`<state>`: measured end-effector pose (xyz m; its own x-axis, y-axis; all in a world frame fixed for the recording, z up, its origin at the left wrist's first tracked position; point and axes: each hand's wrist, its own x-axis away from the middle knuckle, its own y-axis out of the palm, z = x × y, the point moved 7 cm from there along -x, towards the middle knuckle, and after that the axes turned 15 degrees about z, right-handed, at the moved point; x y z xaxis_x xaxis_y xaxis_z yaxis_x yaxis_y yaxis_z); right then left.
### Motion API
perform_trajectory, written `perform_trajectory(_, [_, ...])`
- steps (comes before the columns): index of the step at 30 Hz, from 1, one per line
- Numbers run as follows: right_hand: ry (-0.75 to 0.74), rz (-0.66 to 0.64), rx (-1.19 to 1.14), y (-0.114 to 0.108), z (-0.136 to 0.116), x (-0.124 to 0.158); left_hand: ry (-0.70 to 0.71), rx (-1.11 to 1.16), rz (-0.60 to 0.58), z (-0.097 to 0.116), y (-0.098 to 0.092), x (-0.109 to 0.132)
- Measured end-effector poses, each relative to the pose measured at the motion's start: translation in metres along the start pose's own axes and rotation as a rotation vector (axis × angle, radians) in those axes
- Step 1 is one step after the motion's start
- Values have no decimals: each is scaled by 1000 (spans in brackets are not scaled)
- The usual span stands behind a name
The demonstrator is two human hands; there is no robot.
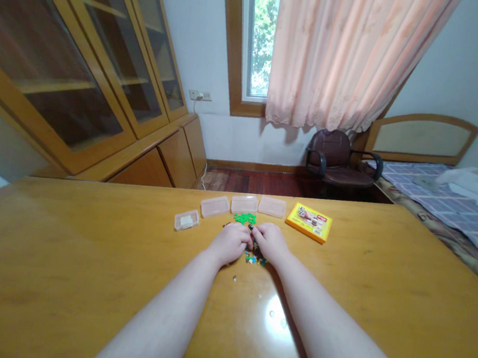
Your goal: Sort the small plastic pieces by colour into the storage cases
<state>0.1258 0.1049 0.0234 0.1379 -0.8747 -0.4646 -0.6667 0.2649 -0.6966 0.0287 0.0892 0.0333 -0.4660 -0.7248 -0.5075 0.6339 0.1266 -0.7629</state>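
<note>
My left hand (pixel 231 243) rests on the table with its fingers curled inward over a pile of small puzzle-like pieces; what lies under its fingertips is hidden. Close beside it, my right hand (pixel 272 244) has its fingers bent, and a small black piece (pixel 251 227) shows at its thumb tip. Between and below the hands lie mixed blue, yellow and green pieces (pixel 251 258). Just beyond the fingers sits a heap of bright green pieces (pixel 245 218). One tiny loose piece (pixel 234 278) lies nearer to me, between my forearms.
Clear plastic trays (pixel 214 206) stand in a row behind the heap; a smaller tray (pixel 186 220) at the left holds something white. A yellow box (pixel 309 222) lies at the right. The wooden table (pixel 62 274) ends before a chair (pixel 339 158) and a bed.
</note>
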Motion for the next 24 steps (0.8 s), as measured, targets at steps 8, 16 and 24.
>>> perform_trajectory(8, [39,-10,-13,-2,1,0,-113,-96,80,-14,-5,-1])
perform_trajectory(16, [54,12,-45,-3,2,0,8,-40,-12,-1,1,1])
perform_trajectory(24, [94,22,-58,-3,8,-1,-160,-107,102,-20,-6,-1])
